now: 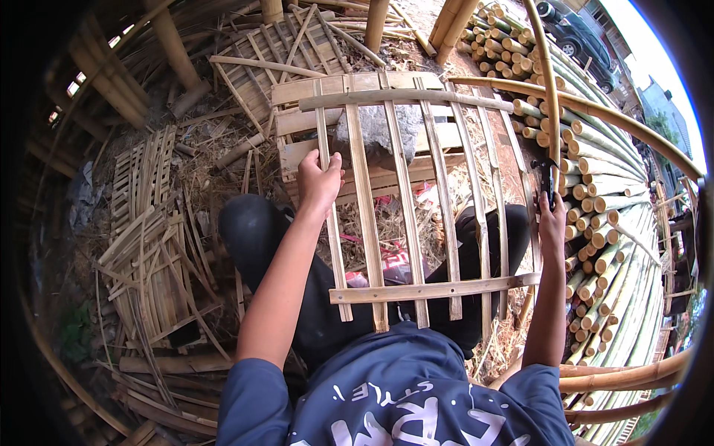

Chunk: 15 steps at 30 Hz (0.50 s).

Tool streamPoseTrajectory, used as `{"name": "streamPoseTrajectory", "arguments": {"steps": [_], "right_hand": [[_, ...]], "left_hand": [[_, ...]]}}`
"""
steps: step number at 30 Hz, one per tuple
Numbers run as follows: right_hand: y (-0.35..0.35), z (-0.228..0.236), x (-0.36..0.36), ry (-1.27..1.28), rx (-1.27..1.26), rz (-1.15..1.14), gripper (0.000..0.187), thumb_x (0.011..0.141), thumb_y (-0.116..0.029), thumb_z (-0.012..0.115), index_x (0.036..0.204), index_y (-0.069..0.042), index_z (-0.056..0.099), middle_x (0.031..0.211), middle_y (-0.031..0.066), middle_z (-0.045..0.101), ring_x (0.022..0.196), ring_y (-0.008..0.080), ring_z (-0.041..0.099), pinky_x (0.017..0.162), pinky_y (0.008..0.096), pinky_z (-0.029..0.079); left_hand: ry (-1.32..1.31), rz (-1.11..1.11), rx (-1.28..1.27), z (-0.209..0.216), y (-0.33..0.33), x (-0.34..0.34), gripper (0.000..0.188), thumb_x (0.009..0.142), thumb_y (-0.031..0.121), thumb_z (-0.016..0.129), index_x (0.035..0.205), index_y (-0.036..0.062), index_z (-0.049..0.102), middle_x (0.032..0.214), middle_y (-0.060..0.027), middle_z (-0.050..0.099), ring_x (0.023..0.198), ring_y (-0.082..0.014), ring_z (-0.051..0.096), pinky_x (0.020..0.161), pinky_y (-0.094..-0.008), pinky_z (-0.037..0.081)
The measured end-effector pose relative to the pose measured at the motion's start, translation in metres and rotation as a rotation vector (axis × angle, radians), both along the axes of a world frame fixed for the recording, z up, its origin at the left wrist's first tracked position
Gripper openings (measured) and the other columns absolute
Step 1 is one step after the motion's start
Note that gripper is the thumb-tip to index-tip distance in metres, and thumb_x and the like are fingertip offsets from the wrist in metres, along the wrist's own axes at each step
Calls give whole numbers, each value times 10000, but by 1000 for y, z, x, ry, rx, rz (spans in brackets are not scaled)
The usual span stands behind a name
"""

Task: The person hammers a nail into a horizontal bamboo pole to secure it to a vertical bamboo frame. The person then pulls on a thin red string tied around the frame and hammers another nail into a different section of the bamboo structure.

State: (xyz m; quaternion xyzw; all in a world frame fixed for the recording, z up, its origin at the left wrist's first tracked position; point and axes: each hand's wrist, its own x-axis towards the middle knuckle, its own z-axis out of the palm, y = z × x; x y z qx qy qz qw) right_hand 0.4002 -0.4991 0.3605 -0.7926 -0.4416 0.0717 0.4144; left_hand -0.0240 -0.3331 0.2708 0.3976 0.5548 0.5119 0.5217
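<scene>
A panel of split-bamboo slats [401,186] stands across my knees, its upright strips joined by a crosspiece near the top and another near the bottom. Around its leftmost strip my left hand [320,182] is closed, thumb showing beside the strip. My right hand [551,215], just beyond the panel's right side, is closed on a small black hand tool [548,177] whose exact kind I cannot make out. Behind the panel, a rough grey stone block [378,134] rests on a slatted wooden crate [294,152], partly hidden by the strips.
Cut bamboo poles [602,215] are stacked along the right. Another slatted panel [279,56] lies at the back, and loose bamboo strips [152,275] heap up at left. Thick bamboo posts [175,44] rise behind. Shavings [364,238] cover the ground between my legs.
</scene>
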Motion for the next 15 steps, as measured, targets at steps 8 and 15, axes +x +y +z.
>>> {"name": "streamPoseTrajectory", "arguments": {"steps": [8, 15], "right_hand": [[9, -49, 7, -12, 7, 7, 243, 1047, -211, 540, 1094, 20, 602, 898, 82, 678, 796, 131, 626, 706, 293, 497], [41, -75, 56, 116, -101, -58, 291, 1043, -229, 561, 1167, 29, 610, 962, 83, 679, 866, 146, 619, 806, 306, 482]], "left_hand": [[97, -104, -85, -23, 6, 23, 231, 964, 176, 673, 1066, -10, 581, 922, -62, 636, 742, -137, 651, 540, -283, 563], [628, -312, -9, -13, 32, 37, 589, 950, 302, 664, 1331, -97, 458, 1208, -264, 572, 1097, -352, 594, 929, -406, 505]]}}
